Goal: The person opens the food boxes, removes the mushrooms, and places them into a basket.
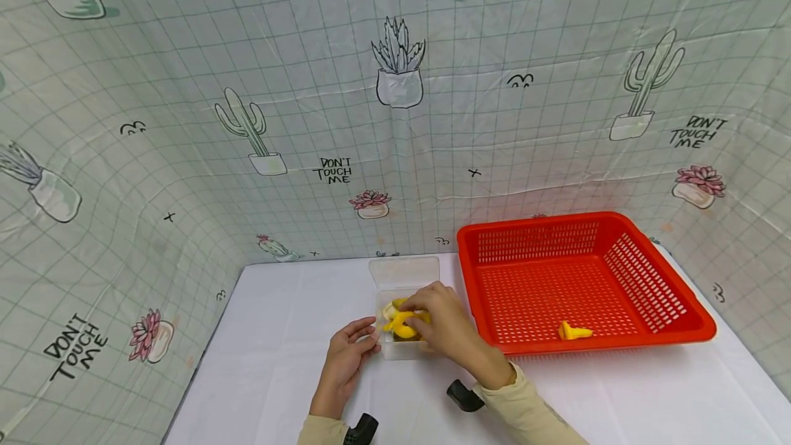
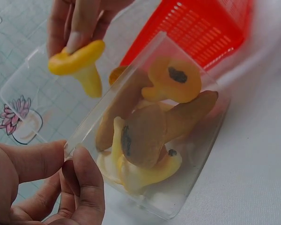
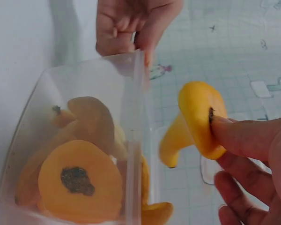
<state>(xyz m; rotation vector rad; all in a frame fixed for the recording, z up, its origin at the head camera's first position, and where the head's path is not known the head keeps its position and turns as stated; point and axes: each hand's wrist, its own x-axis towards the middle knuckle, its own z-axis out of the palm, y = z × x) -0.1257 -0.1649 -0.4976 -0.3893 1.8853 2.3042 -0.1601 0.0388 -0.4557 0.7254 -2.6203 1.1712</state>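
Observation:
My right hand point(image 1: 450, 325) pinches a yellow toy mushroom point(image 3: 196, 117) by its cap between thumb and fingers, stem pointing down, just above a clear plastic box point(image 1: 395, 351). My left hand point(image 1: 346, 360) holds the box's left rim; thumb and finger pinch its edge in the left wrist view. Inside the box lie several more toy mushrooms, among them an orange one with a dark patch point(image 2: 173, 77), a brown one point(image 2: 143, 133) and a pale yellow one point(image 2: 150, 176). The box's lid point(image 1: 404, 271) stands open behind it.
To the right of the box stands a red plastic basket point(image 1: 587, 347) with slotted walls. One yellow toy mushroom point(image 1: 575, 332) lies inside near its front wall. A white cloth point(image 1: 266, 335) covers the table, and a patterned curtain point(image 1: 309, 122) hangs behind.

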